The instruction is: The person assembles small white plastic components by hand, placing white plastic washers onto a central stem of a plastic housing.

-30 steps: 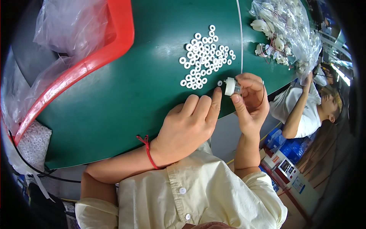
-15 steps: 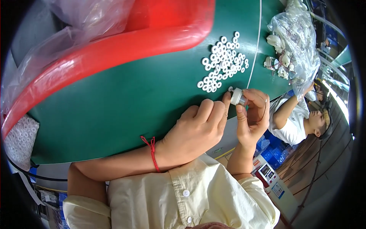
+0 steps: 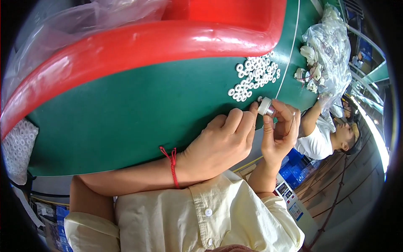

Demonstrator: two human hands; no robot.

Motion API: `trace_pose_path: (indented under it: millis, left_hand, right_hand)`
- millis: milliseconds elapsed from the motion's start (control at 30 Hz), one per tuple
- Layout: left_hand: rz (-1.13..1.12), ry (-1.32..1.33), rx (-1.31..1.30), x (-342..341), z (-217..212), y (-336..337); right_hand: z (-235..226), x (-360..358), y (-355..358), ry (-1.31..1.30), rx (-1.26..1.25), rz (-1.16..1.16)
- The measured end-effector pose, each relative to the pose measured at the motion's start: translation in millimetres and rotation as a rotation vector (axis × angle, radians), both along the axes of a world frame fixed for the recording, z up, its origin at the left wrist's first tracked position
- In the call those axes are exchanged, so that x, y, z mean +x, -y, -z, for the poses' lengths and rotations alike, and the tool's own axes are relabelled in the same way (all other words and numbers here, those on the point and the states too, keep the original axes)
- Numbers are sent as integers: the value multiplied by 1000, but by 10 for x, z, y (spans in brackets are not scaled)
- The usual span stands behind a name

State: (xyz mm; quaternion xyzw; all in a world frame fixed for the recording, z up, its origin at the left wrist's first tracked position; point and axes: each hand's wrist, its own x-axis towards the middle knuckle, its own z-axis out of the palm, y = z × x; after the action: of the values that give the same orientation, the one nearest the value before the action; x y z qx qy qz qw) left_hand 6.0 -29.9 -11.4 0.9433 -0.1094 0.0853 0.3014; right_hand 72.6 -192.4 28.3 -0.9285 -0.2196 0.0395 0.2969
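My right hand (image 3: pixel 279 134) pinches a small motor (image 3: pixel 266 107) with a white cap and thin wires, tilted above the table's near edge. At the motor's tip is a small white gear (image 3: pixel 260 98). My left hand (image 3: pixel 222 140), with a red cord at its wrist, is curled, and its index fingertip meets that gear. The left thumb is hidden, and I cannot tell how far the gear sits on the shaft. Just beyond both hands, a loose heap of white gears (image 3: pixel 257 74) lies on the green table (image 3: pixel 126 113).
A large red bin (image 3: pixel 168 40) with clear plastic film stretches over the far left side. A bag of white rings (image 3: pixel 19 149) lies at the left edge. At the far right are a clear bag (image 3: pixel 331 54) and white wired parts (image 3: pixel 310 69). Another person (image 3: pixel 321 138) sits to the right.
The red bin's rim has shifted right in the picture and covers the far part of the gear heap. Both hands and the motor appear slightly farther right, their hold the same.
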Motion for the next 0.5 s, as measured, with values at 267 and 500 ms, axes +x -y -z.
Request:
trace_pose_path:
  millis: [267, 500]
  left_hand:
    - [-15, 15, -48, -1, 5, -2]
    - [-20, -7, -162, 42, -32, -39]
  right_hand:
    - [-134, -22, -185, 86, -226, -34]
    - [-215, -2, -325, 75, -320, -54]
